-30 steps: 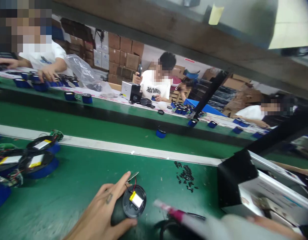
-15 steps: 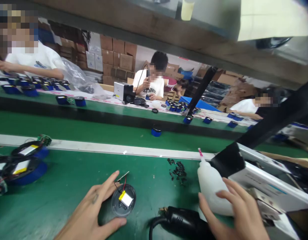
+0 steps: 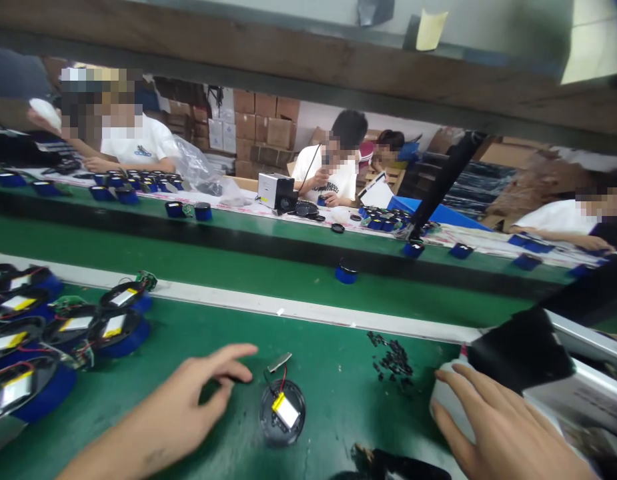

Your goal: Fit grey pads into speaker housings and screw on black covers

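A round black part (image 3: 283, 411) with a small yellow-and-white battery and red and black wires lies on the green mat. My left hand (image 3: 188, 407) hovers just left of it with fingers stretched out, touching nothing. My right hand (image 3: 498, 427) is at the lower right, its thumb and fingers wrapped round a white plastic bottle (image 3: 444, 400) that stands beside a black box (image 3: 518, 347). Most of the bottle is hidden by the hand and the box.
Several blue round units with batteries (image 3: 113, 327) crowd the left side. A pile of small black parts (image 3: 391, 360) lies behind the round part. A black tool with a cable (image 3: 403, 463) lies at the bottom edge. Other people work across the green conveyor (image 3: 238, 267).
My left hand has let go of the round black part and drawn back to the left. My right hand has carried the white bottle right, beside the black box.
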Demonstrator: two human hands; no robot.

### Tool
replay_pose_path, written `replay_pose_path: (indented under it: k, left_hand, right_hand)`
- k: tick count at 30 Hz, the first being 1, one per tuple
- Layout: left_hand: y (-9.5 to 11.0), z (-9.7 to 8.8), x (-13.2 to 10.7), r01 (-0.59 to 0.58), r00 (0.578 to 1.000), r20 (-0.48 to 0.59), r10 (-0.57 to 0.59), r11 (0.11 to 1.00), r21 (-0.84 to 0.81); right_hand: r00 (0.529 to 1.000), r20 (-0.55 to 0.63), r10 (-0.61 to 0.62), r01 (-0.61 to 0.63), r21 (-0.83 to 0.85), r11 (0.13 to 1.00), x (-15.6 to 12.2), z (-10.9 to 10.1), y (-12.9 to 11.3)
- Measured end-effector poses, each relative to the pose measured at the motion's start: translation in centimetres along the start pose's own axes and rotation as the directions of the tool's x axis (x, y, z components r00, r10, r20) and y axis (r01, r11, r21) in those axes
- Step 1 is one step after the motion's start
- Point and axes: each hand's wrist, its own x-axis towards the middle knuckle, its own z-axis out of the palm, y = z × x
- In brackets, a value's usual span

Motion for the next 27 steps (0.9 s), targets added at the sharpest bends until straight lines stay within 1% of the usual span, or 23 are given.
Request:
replay_pose_path:
  k: [1,2,3,4,5,6,7,8,10,11,12,14,15,16,17,18,20,23,25,27]
  left_hand:
    - [-0.1,-0.5,0.7,-0.029,0.997,-0.069,0.031,0.999,0.033]
    - [-0.1,-0.8,1.5,-0.07,0.992,-0.102,0.076,0.996,0.061]
    - [0.0,-0.8,2.3,-0.123,0.986,-0.105,0.132,0.989,0.086]
    - [0.2,-0.6,3.1,-0.184,0.979,-0.066,0.191,0.978,0.101]
    - [0.3,-0.3,3.7,-0.245,0.969,0.003,0.246,0.964,0.102]
    - [0.5,0.2,4.3,-0.295,0.955,0.065,0.29,0.951,0.093]
    - [0.6,0.6,4.6,-0.335,0.939,0.111,0.326,0.939,0.081]
    - [0.8,0.9,4.9,-0.362,0.928,0.127,0.351,0.93,0.07]
    - [1.1,1.3,5.0,-0.379,0.923,0.094,0.373,0.924,0.059]
    - [1.3,1.3,4.9,-0.361,0.932,0.058,0.357,0.931,0.062]
    - [1.7,1.1,4.7,-0.304,0.953,0.016,0.304,0.95,0.069]
    - [2.8,0.5,4.3,-0.106,0.992,-0.062,0.112,0.99,0.088]
    - [3.5,0.1,4.2,0.009,0.996,-0.094,0.0,0.995,0.096]
    - [4.2,-0.2,4.2,0.096,0.99,-0.111,-0.084,0.99,0.103]
    - [4.8,-0.4,4.2,0.151,0.984,-0.115,-0.138,0.982,0.111]
    - [5.4,-0.6,4.3,0.175,0.981,-0.105,-0.163,0.978,0.117]
    - [6.1,-0.5,4.9,0.176,0.983,-0.077,-0.168,0.978,0.111]
    - [6.1,0.2,6.2,0.17,0.985,-0.019,-0.169,0.985,0.044]
    - [5.7,0.6,6.9,0.168,0.986,0.027,-0.167,0.985,-0.038]
    - [5.3,0.7,7.2,0.162,0.986,0.072,-0.153,0.975,-0.15]
  right_hand:
    - [0.994,0.099,0.039,-0.043,0.04,0.998,0.6,-0.4,-0.1]
    - [0.972,0.225,0.069,-0.089,0.077,0.993,1.4,-0.8,-0.3]
    - [0.93,0.358,0.086,-0.132,0.107,0.985,2.3,-1.1,-0.6]
    - [0.874,0.479,0.083,-0.164,0.13,0.978,3.3,-1.3,-0.9]
    - [0.844,0.533,0.062,-0.165,0.149,0.975,4.4,-1.4,-1.3]
    - [0.826,0.563,0.036,-0.155,0.165,0.974,5.3,-1.5,-1.7]
    - [0.82,0.573,0.007,-0.136,0.182,0.974,6.2,-1.4,-2.0]
    - [0.819,0.574,-0.013,-0.121,0.195,0.973,6.9,-1.4,-2.4]
    - [0.808,0.588,-0.033,-0.114,0.212,0.971,7.8,-1.1,-2.9]
    - [0.803,0.595,-0.035,-0.118,0.217,0.969,8.0,-0.9,-3.1]
    - [0.797,0.603,-0.033,-0.126,0.219,0.967,8.2,-0.8,-3.2]
    - [0.781,0.625,-0.013,-0.15,0.208,0.966,8.2,-0.4,-3.5]
    - [0.771,0.637,0.0,-0.162,0.197,0.967,8.1,-0.1,-3.5]
    - [0.762,0.647,0.01,-0.172,0.187,0.967,8.1,0.1,-3.6]
    - [0.755,0.655,0.018,-0.179,0.179,0.967,8.0,0.3,-3.7]
    - [0.752,0.659,0.023,-0.184,0.176,0.967,8.0,0.4,-3.7]
    - [0.757,0.653,0.021,-0.193,0.193,0.962,8.0,0.6,-3.8]
    - [0.784,0.621,0.021,-0.238,0.269,0.933,8.0,0.4,-3.9]
    - [0.806,0.591,0.04,-0.303,0.354,0.885,7.9,-0.1,-4.0]
    - [0.824,0.565,0.049,-0.378,0.482,0.791,7.6,-0.8,-4.4]
